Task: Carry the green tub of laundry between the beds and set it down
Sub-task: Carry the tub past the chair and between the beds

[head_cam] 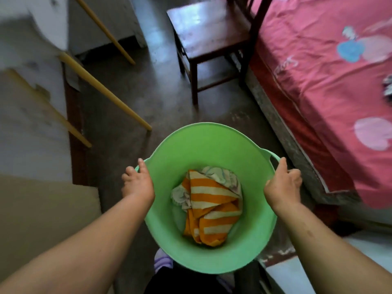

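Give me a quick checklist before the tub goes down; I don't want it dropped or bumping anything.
1. Left hand gripping the tub rim: ok.
2. Right hand on the rim by the handle: ok.
3. Laundry sits low inside, nothing hanging over: ok.
4. Floor ahead bare: ok.
5. Floor directly under the tub: cannot tell, hidden.
6. Chair and pink bed clear of the tub: ok.

Smooth matt plastic tub; striped cloth towel; glossy dark wood chair
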